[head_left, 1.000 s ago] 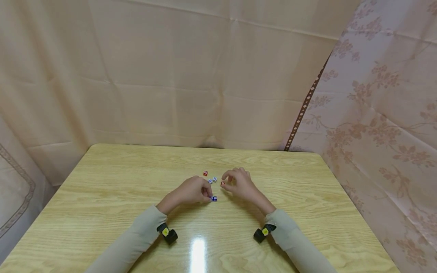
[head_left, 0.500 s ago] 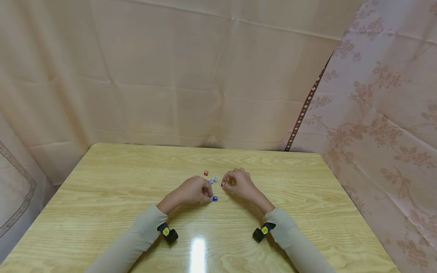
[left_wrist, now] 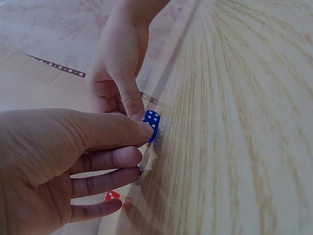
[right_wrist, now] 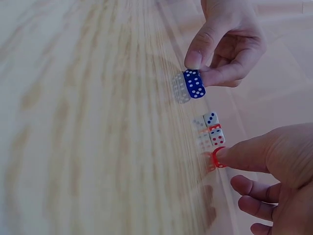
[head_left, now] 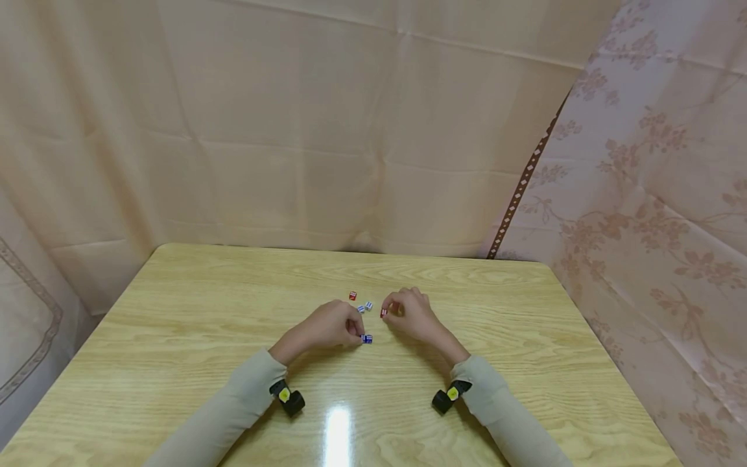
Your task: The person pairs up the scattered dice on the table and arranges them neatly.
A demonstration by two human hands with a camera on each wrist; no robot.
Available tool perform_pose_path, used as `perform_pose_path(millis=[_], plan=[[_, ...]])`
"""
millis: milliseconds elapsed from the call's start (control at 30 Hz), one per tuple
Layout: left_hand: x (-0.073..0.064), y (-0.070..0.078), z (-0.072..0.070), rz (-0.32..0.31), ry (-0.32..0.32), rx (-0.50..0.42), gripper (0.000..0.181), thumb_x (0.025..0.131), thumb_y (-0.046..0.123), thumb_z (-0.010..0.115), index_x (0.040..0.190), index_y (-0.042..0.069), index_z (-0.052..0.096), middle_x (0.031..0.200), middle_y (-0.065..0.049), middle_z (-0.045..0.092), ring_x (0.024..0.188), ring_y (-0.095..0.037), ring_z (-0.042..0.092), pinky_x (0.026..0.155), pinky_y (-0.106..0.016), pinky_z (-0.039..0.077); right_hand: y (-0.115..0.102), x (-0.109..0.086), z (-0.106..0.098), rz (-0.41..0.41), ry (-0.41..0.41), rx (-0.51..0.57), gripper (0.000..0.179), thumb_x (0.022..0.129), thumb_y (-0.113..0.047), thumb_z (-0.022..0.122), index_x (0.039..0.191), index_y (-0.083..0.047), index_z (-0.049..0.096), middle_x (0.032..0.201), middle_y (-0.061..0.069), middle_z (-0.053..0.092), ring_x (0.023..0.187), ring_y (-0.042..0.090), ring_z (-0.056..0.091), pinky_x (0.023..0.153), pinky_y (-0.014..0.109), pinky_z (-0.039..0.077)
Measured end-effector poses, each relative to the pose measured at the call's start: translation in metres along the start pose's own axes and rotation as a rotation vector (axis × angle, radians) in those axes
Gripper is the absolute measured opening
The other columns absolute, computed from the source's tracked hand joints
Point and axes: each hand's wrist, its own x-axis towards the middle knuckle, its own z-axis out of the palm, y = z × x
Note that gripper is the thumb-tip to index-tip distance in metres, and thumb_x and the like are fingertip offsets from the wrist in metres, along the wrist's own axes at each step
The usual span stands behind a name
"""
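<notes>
Two blue dice with white dots [right_wrist: 194, 83] stand side by side on the table. My left hand [head_left: 334, 324] pinches the left one between thumb and index finger, its other fingers loosely bent. To the right and farther back, my right hand [head_left: 413, 316] pinches a red die [head_left: 383, 313] low at the tabletop; the thumb covers much of it in the right wrist view. Between the hands, slightly behind, lie two white dice [head_left: 369, 305], close together. Another red die [head_left: 353, 296] sits beyond them, partly hidden in the right wrist view.
The wooden table [head_left: 233, 279] has a glossy top that mirrors the dice. A beige curtain [head_left: 327, 130] hangs along its far edge, and a flowered curtain [head_left: 659, 227] on the right. Both wrists wear black cameras.
My right index finger has come closer to the thumb at the red die. The left hand and the other dice stay in place; the head view has shifted slightly.
</notes>
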Motion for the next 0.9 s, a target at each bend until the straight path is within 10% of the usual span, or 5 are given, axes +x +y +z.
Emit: perform_pose_path(millis=[900], plan=[[-0.001,0.000,0.001,-0.003,0.009,0.017,0.006,0.084,0.010,0.082,0.083,0.013,0.076,0.075,0.009,0.065,0.067,-0.004,0.056,0.064,-0.022,0.048,0.019,-0.001,-0.020,0.019,0.024,-0.190,0.008,0.088,-0.017,0.080,0.088,-0.020,0.072,0.086,0.002,0.055,0.086,0.022,0.039,0.079,0.042,0.023]])
